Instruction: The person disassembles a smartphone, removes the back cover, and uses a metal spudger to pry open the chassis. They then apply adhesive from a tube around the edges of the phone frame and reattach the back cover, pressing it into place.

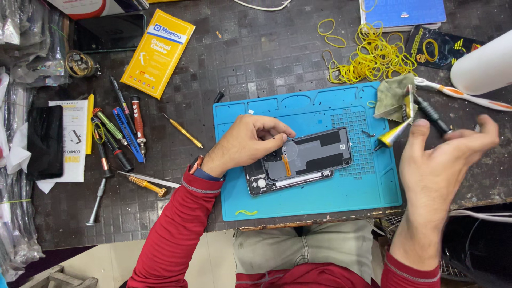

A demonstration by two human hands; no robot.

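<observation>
Left fingers: curled downward, tips pressed on the upper left part of the opened phone (301, 158), near its grey round patch; grasping nothing, only pinning the phone down.
Left hand (248, 143): arched over the phone's left end, knuckles up, wrist bent, a watch band showing at the cuff.
Left arm: red sleeve (170, 234) rising diagonally from bottom centre toward the mat.
Right fingers: blurred, loosely spread and half curled; thumb and forefinger up near a yellow-tipped tool (393, 133); whether pinching it or just beside it cannot be told.
Right hand (442, 160): raised above the mat's right edge, palm turned leftward, wrist upright.
Right arm: forearm bare, rising steeply from a red cuff at bottom right.
Phone: lying back-open and slightly tilted near the middle of the blue work mat (320, 197), orange strip crossing its inside, camera end toward the lower left.
Mat: flat on the dark tiled bench (256, 48), a small yellow-green scrap near its front edge.
Right of mat: olive cloth (392, 96) on the mat's top corner, heap of yellow rubber bands (373, 56) behind it.
Left of mat: row of screwdrivers (120, 130), a yellow packet (158, 52), a black phone (45, 141) on paper.
</observation>
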